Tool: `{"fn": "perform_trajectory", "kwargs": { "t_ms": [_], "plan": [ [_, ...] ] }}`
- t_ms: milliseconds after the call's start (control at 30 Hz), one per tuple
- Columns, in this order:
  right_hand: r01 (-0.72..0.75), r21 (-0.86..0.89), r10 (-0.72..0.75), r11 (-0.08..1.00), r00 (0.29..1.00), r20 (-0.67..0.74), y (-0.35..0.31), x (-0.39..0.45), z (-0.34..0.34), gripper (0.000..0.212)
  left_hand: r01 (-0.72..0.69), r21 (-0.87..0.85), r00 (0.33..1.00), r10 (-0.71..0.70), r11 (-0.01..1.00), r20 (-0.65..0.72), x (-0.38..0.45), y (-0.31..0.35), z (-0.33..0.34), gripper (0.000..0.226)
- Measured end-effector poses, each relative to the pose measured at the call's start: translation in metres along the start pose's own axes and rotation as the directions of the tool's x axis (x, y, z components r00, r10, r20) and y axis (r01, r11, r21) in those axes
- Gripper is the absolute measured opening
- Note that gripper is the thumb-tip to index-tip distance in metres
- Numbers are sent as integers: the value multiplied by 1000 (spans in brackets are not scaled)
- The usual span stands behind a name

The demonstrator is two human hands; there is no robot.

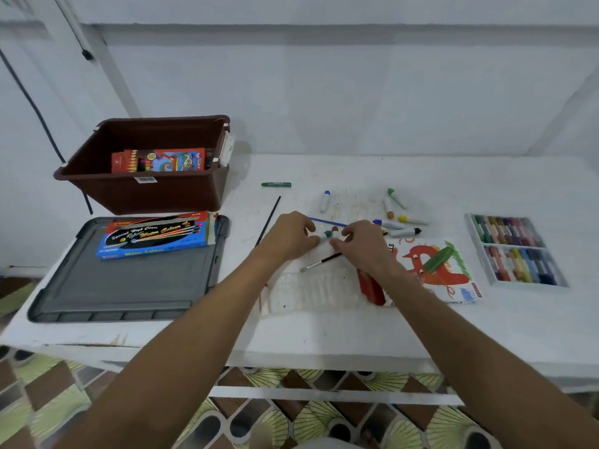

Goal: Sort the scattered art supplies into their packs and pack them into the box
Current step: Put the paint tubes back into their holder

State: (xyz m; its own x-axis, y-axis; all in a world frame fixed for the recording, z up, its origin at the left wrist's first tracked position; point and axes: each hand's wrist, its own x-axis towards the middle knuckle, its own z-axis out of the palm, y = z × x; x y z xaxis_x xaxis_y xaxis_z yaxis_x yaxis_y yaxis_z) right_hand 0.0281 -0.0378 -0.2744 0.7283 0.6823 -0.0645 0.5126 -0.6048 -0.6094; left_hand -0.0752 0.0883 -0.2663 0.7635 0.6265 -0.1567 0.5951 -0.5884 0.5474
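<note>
My left hand [290,236] and my right hand [364,246] meet over the table's middle, both pinching a small white paint tube with a green cap [325,238]. Under them lies a clear plastic tube tray [308,291]. Several loose paint tubes [397,218] lie behind the hands, and a blue-capped tube [325,200] stands apart. A brown box [146,189] at the back left holds a crayon pack [158,160]. A water colour pack [155,234] rests on the grey lid [129,286].
An open pastel tray [515,249] sits at the right, its printed cover [437,270] beside my right wrist with a green crayon [438,259] on it. A green marker [276,185], a thin black brush [268,220], a blue brush and a black-handled brush [319,263] lie loose.
</note>
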Motion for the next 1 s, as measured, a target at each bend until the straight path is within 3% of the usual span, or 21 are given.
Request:
{"fn": "perform_trajectory", "kwargs": {
  "t_ms": [133, 267, 400, 633, 800, 1000],
  "plan": [
    [-40, 12, 40, 999, 999, 22, -3, 2, 4, 40, -2, 65, 998, -1, 998, 56, 1, 6, 8, 16],
    [-34, 9, 34, 999, 998, 54, -10, 2, 1, 36, 17, 48, 999, -20, 999, 46, -6, 4, 4, 7],
    [-30, 61, 25, 998, 996, 83, -18, 0, 2, 35, 78, 9, 996, -77, 997, -47, -24, -12, -10, 22],
    [29, 20, -32, 999, 983, 180, -31, -8, 19, 36, 237, -70, 961, -245, 969, -132, -67, -45, -20, 22],
    [92, -43, -81, 995, 977, 196, -39, -9, 22, 30, 280, -144, 947, -298, 949, -120, -90, -51, -21, 27],
    [109, 96, -130, 989, 959, 251, -53, -50, 20, 27, 268, -227, 953, -293, 936, -82, -119, -46, -20, 31]
  ]
}}
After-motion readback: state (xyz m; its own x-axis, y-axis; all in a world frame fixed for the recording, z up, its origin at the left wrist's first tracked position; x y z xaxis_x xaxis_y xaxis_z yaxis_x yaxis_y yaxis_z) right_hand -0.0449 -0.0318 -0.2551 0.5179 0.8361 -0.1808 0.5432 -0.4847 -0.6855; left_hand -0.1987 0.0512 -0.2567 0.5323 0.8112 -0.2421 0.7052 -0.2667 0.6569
